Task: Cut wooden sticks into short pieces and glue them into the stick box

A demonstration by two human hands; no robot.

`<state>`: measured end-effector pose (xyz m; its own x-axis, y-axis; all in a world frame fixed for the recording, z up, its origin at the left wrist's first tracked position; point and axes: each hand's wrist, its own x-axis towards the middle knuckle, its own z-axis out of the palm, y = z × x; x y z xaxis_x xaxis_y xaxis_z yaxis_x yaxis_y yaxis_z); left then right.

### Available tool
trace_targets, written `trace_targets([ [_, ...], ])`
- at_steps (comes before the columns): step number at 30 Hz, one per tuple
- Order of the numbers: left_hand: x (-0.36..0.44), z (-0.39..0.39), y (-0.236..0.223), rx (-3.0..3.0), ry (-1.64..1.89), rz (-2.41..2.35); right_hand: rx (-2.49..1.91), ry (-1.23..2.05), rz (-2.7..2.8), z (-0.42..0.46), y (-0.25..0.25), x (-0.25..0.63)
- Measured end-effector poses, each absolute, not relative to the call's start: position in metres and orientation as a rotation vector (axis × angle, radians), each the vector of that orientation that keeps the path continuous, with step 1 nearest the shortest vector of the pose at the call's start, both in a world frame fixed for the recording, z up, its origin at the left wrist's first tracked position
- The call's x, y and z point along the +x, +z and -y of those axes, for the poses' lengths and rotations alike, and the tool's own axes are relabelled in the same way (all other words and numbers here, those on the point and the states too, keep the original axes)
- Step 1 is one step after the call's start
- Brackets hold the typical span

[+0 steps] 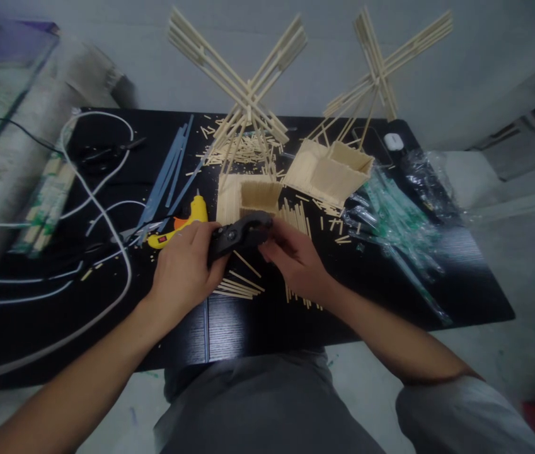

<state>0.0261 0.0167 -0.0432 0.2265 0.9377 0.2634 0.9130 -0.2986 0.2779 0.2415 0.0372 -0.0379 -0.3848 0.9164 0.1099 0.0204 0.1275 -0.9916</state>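
Observation:
My left hand (186,261) is closed round a black plier-like tool (241,236) with a round pivot and a hooked jaw. Close to the jaw's tip, the fingers of my right hand (300,261) are pinched together; whatever they hold is hidden. Just beyond the tool stands a windmill model (229,195) of thin wooden sticks, with crossed blades and a box at its base. Loose sticks (243,287) lie below the tool, and a row of cut sticks (298,217) runs partly under my right hand. A yellow glue gun (196,211) rests beside my left hand.
Another stick windmill (328,170) stands at the back right. Plastic wrappers (399,214) cover the table's right side. White cables (123,265) loop across the left, near glue sticks (172,161) and bundled wooden sticks (50,195). A heap of short cut pieces (243,150) lies behind.

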Motion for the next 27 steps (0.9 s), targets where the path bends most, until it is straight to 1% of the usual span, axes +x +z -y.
trace_targets([
  [10,0.0269,-0.0166,-0.0423,2.365,0.532,-1.840,-0.926,1.326,1.599,-0.0364,-0.0387,0.2402],
  [17,0.0277,-0.0155,-0.0415,2.298,0.407,-1.923,-0.951,1.292,1.622,-0.0370,-0.0372,0.2405],
  [24,0.0270,-0.0162,-0.0425,2.355,0.553,-1.810,-0.956,1.314,1.637,-0.0384,-0.0354,0.2415],
  [27,0.0268,-0.0163,-0.0427,2.343,0.562,-1.803,-0.944,1.315,1.640,-0.0388,-0.0358,0.2417],
])
